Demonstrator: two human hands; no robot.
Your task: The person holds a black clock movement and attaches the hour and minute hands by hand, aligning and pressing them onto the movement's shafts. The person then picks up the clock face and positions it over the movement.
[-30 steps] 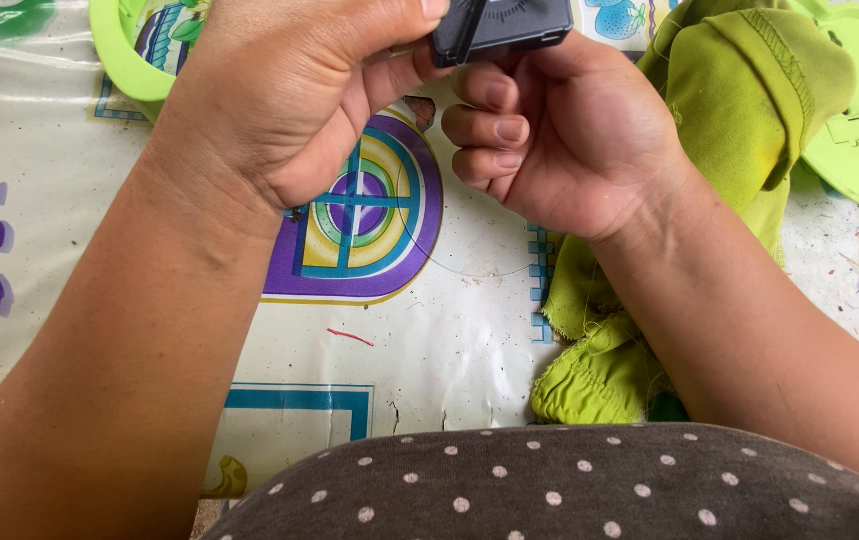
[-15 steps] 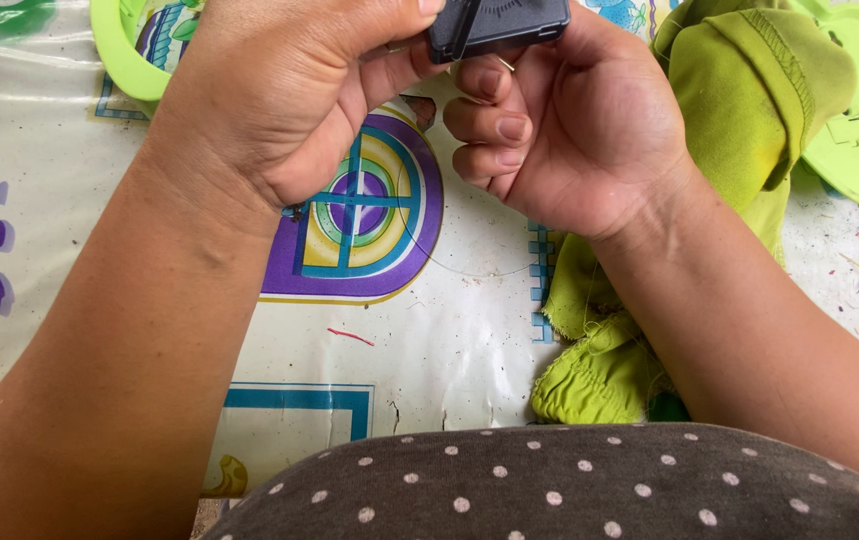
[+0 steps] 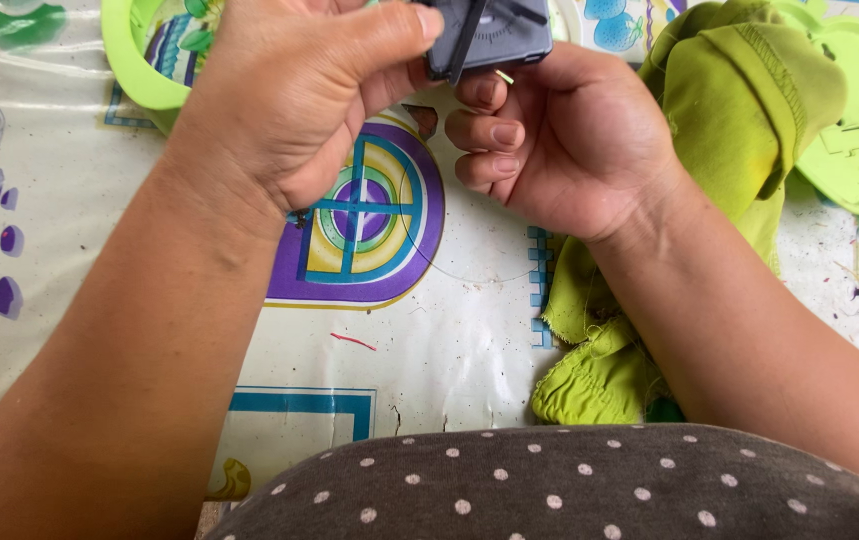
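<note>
Soft, even daylight fills the head view; nothing looks dim or burnt out. The glossy printed plastic sheet [image 3: 470, 330] shows a pale, milky sheen across its middle and toward 9 o'clock, with faint creases catching light. Shadows are gentle: a soft dark band lies under the left hand [image 3: 300, 100] and along its forearm, and another under the right hand [image 3: 570, 150], so light seems to fall from above, around 12 o'clock. The green cloth [image 3: 740, 110] at 2 o'clock holds soft shading in its folds. Focus is fairly sharp on skin and nails; the small dark grey object [image 3: 495, 35] at 12 o'clock is cropped and slightly soft. The dotted fabric [image 3: 570, 490] at 6 o'clock is a little blurred.
</note>
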